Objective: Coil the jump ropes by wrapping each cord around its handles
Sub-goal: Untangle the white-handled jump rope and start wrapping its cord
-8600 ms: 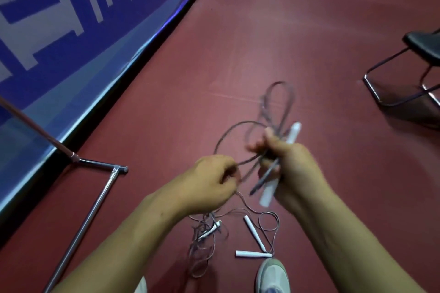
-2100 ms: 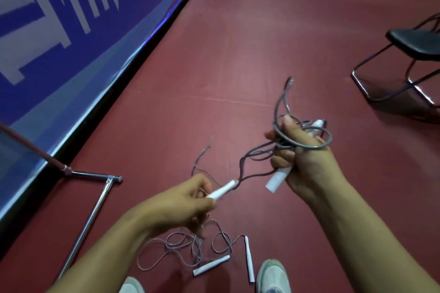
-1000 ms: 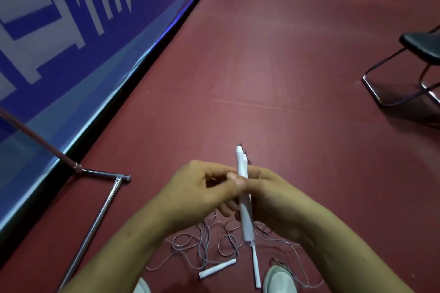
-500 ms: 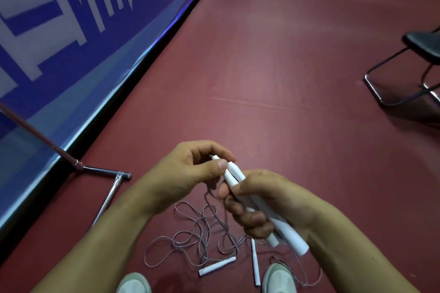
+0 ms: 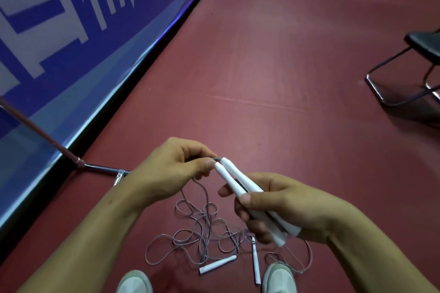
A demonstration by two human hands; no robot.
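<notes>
The right hand (image 5: 285,204) clamped two slim white plastic handles (image 5: 238,181) side by side above the red floor (image 5: 262,54). The left hand (image 5: 171,171) pinched their thin grey cord (image 5: 206,194) at the tips. Winding would want the cord taut, turns laid snug. Near the floor's lower edge, a second rope's white handles (image 5: 217,264) and tangled loops (image 5: 190,228) lay between grey shoes (image 5: 279,278), liable to snag.

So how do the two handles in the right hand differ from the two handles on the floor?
The held handles lie side by side, touching, gripped in the right hand; the floor handles lie apart by the shoes. The left hand pinches the cord at the held handles' tips; the loose cord beside the floor handles lies tangled. All four are slim and white.
</notes>
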